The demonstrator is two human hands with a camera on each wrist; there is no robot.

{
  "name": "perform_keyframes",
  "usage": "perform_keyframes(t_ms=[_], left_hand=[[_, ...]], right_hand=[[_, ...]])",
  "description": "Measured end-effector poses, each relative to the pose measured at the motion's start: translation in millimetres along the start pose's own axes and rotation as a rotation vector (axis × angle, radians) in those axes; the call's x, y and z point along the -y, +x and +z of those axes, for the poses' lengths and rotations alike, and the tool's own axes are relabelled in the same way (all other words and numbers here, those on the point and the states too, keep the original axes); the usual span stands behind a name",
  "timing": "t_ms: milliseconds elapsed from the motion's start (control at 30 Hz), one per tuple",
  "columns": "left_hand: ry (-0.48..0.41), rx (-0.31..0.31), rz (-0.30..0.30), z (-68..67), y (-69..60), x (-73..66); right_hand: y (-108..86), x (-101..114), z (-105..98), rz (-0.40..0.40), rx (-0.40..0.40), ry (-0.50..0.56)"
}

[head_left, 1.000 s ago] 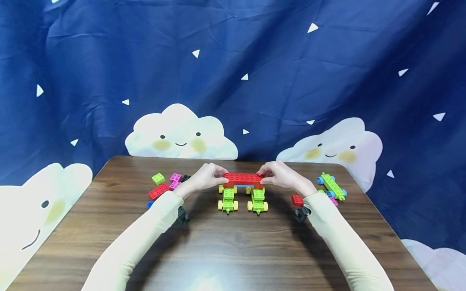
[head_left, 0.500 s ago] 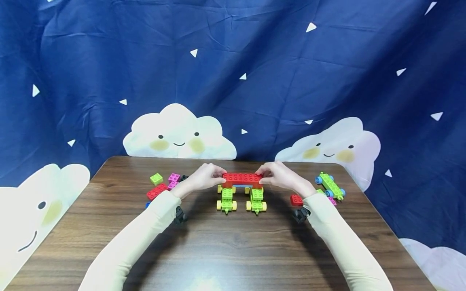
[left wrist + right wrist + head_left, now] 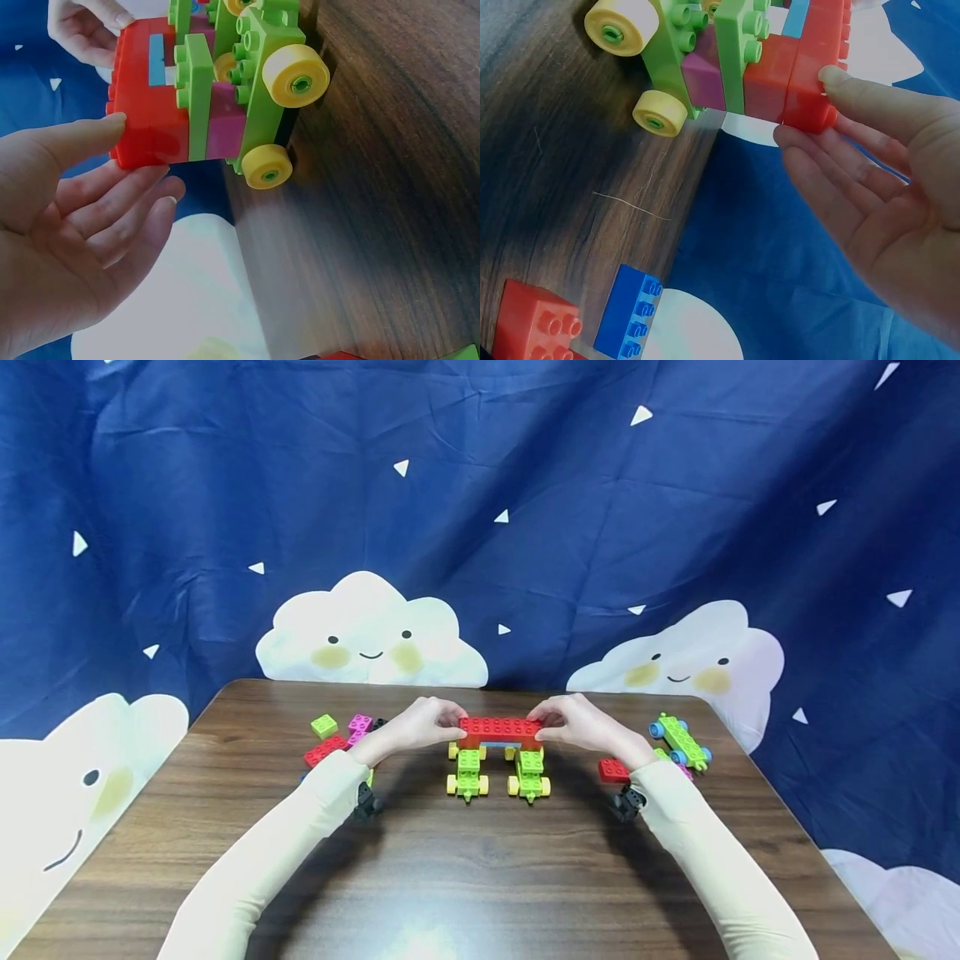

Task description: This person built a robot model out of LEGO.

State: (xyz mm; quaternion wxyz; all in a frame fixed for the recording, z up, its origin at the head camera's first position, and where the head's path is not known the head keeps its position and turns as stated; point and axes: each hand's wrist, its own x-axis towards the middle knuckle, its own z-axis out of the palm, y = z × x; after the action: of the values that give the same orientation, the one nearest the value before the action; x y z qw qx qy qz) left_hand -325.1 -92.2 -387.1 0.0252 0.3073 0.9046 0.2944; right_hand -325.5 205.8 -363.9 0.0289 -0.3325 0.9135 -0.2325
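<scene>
A long red brick [image 3: 501, 729] lies across the top of a block build that stands on two green wheeled bases [image 3: 468, 781] with yellow wheels. My left hand [image 3: 426, 724] holds its left end between thumb and fingers. At the other end my right hand [image 3: 577, 723] pinches the brick the same way. Under the long brick, the right wrist view shows a smaller red brick [image 3: 769, 79], a green plate [image 3: 733, 52] and a magenta brick [image 3: 703, 75] stacked on the base. A light blue piece [image 3: 156, 60] is seen between the two supports.
Left on the wooden table [image 3: 465, 877] lie loose bricks: green [image 3: 324, 726], red [image 3: 326, 750] and magenta [image 3: 360, 723]. To the right are a red brick [image 3: 613, 770] and a green wheeled base [image 3: 682, 742] with blue wheels. A blue brick [image 3: 628, 311] lies near the table's edge.
Both wrists have shifted slightly outward, and a bit of green now shows beside my left wrist. The hands stay on the long red brick, and the build stands where it was.
</scene>
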Motion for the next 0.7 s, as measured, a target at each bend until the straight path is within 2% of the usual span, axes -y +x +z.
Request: perform_keyframes(t_ms=[400,700], left_hand=[[-0.030,0.004,0.012,-0.3,-5.6,2.9],[-0.061,-0.028,0.036,-3.9,-6.3,4.8]], right_hand=[[-3.4,2.6,2.7,-0.013,-0.004,-0.004],[-5.9,4.2,0.1,-0.001,-0.005,0.009]])
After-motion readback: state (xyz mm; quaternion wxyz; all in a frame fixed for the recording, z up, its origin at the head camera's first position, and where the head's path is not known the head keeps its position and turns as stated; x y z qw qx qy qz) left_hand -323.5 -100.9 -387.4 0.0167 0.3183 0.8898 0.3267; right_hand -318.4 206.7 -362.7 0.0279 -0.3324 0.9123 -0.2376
